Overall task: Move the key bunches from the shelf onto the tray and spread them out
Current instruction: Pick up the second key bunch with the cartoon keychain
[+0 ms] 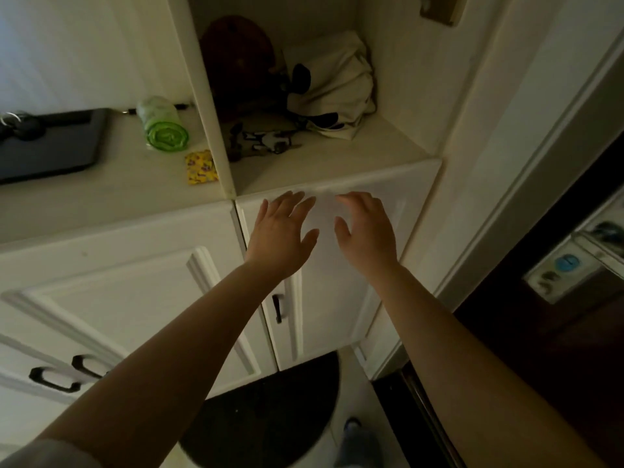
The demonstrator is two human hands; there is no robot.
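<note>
one dark tray [50, 157] lies at nine o'clock, one key bunch [20, 125] on its far left corner. a second key bunch [261, 141] lies in the shelf [337, 157] at twelve, long axis left-right. left hand [278, 231] and right hand [366, 231] hover below, both spread wide, holding nothing.

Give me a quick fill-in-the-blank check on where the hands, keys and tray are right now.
1. Both the left hand and the right hand are open and hold ____.
2. The key bunch in the shelf cubby lies in front of the cream cloth ____.
3. The dark tray lies to the ____ of the green roll.
4. The keys at the tray's far corner lie ____ the cubby.

Missing words: nothing; bag; left; outside
</note>
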